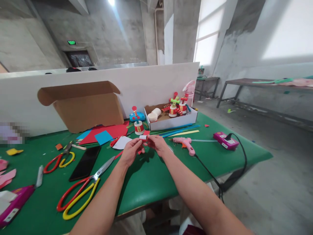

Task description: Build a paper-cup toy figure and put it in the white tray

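Above the green table (151, 182), both my hands meet on a small white paper roll (143, 137) with a red strip hanging from it. My left hand (130, 150) pinches the roll's left end, fingers closed. My right hand (157, 143) grips its right end, fingers curled. Just beyond them stands a finished little red-and-white paper toy (139, 125) beside sheets of red paper (110, 131), blue paper (103, 137) and white paper (122, 142).
Large red-and-yellow scissors (80, 192), smaller scissors (60, 159) and a black phone (85, 162) lie left. A pink glue gun (185, 143) with a black cord lies right, near a pink power strip (225, 140). An open cardboard box (84, 106) and a white tray of toys (171, 117) stand behind.
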A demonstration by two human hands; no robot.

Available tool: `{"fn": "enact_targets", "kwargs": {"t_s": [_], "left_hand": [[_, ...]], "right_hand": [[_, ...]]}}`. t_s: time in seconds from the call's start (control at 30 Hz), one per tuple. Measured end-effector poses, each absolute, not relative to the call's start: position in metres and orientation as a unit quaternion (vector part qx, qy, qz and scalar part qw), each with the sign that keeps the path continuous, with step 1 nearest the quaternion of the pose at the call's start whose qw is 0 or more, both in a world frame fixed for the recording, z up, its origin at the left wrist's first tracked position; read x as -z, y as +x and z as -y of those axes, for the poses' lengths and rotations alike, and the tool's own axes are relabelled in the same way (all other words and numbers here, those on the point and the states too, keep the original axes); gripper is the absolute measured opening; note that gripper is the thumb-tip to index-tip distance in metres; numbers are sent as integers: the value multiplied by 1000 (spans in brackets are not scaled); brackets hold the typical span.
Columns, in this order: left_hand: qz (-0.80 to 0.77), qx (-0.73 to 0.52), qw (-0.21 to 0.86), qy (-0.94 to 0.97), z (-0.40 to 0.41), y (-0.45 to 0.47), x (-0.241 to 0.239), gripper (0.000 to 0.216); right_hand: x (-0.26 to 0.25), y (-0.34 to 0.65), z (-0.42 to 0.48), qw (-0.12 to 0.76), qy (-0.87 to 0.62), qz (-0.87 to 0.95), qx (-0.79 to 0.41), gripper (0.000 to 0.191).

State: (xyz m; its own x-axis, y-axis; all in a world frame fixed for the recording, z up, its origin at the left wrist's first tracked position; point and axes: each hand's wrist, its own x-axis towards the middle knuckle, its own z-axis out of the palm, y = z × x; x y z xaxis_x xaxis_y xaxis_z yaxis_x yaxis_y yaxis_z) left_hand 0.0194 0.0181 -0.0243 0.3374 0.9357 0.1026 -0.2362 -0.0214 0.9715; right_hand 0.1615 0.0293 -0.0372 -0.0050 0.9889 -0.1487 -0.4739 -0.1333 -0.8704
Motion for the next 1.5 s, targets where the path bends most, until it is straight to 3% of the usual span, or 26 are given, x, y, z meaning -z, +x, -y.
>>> {"fn": "enact_targets", "kwargs": {"t_s": [0.67,1.07,1.5], "left_hand": [[-366,-424,608,563,-24,18,31,33],[-353,-418,644,535,-30,15,34,27],[-374,-398,698,464,-33,13,32,15]], "right_hand": [[31,163,-27,621,-441,376,-528,14],[30,165,-28,594,-455,427,-508,19],[28,168,-25,543,-469,572,-398,16]]}}
